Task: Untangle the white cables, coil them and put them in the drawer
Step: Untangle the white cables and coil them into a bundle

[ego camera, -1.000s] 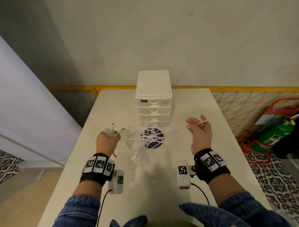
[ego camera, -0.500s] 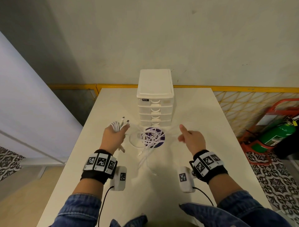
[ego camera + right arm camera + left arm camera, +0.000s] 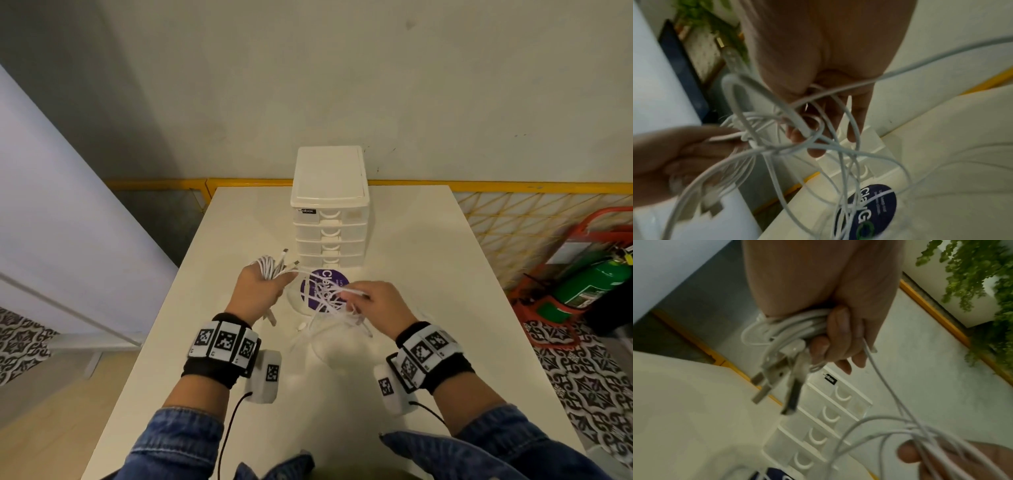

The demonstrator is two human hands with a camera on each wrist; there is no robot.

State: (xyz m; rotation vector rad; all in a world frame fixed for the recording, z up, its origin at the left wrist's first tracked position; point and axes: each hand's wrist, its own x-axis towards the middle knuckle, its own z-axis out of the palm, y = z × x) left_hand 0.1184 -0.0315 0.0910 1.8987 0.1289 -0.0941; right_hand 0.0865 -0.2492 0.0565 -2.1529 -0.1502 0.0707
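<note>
My left hand (image 3: 272, 277) grips a coiled bundle of white cable (image 3: 269, 267), with two plugs (image 3: 774, 386) sticking out past the fingers. A strand runs from that bundle to the loose tangle of white cables (image 3: 327, 299) over the purple sticker (image 3: 322, 286). Just right of the tangle, my right hand (image 3: 356, 298) holds several of its strands; the right wrist view shows loops (image 3: 797, 138) hanging round the fingers. The white drawer unit (image 3: 330, 219) stands right behind, all its drawers closed.
The white table (image 3: 428, 274) ends at a yellow-edged rail at the back. A green cylinder (image 3: 592, 284) in a red stand sits on the floor to the right. A pale panel (image 3: 68, 222) stands to the left.
My right hand let go of the strand it held stretched out to the right, moved left to the tangle and took hold of its strands. My left hand kept the coil and shifted slightly right.
</note>
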